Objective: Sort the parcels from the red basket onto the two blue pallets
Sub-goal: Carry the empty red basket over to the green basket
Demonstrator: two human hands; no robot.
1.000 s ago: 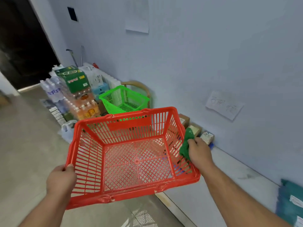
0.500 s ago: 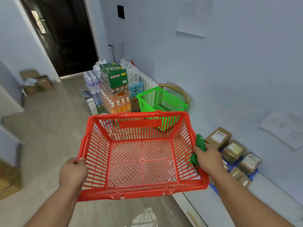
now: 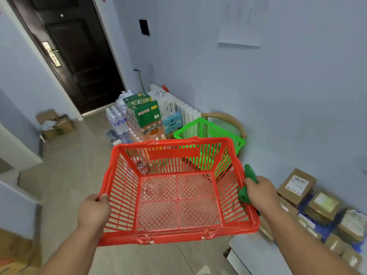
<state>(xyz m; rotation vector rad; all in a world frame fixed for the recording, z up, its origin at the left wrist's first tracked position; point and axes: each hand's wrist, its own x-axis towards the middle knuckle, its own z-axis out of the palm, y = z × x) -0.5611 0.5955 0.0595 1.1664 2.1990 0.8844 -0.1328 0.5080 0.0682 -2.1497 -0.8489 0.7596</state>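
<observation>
Compared with half a second ago, the view has swung leftward and widened: the dark door now fills more of the upper left, the green basket sits higher behind the red one, and more brown parcels show along the right edge, while both hands keep their grip on the basket.

At the far left, a heap of flattened cardboard point(image 3: 54, 124) lies on the floor below the dark door point(image 3: 79, 54). Lower left of centre, the left hand point(image 3: 93, 212) is clenched on the left rim of the red basket point(image 3: 178, 238), thumb over the edge. The basket is held in the air at the middle of the frame, tilted toward the viewer, and nothing shows on its mesh bottom.

Behind it, at centre, stand packs of bottled water point(image 3: 117, 120) and a green carton point(image 3: 142, 109) stacked on shrink-wrapped bottles. Just right of these, the green basket point(image 3: 206, 132) rests against a wooden chair point(image 3: 228, 120) near the wall.

At the basket's right rim, the right hand point(image 3: 260, 193) grasps the edge together with a crumpled green cloth point(image 3: 249, 173) pressed between palm and plastic.

Lower right, several brown parcels point(image 3: 296, 185) with white labels lie packed together on a blue pallet point(image 3: 303, 206), of which only slivers show between them. A white sheet of paper point(image 3: 240, 22) hangs on the wall at upper right.
</observation>
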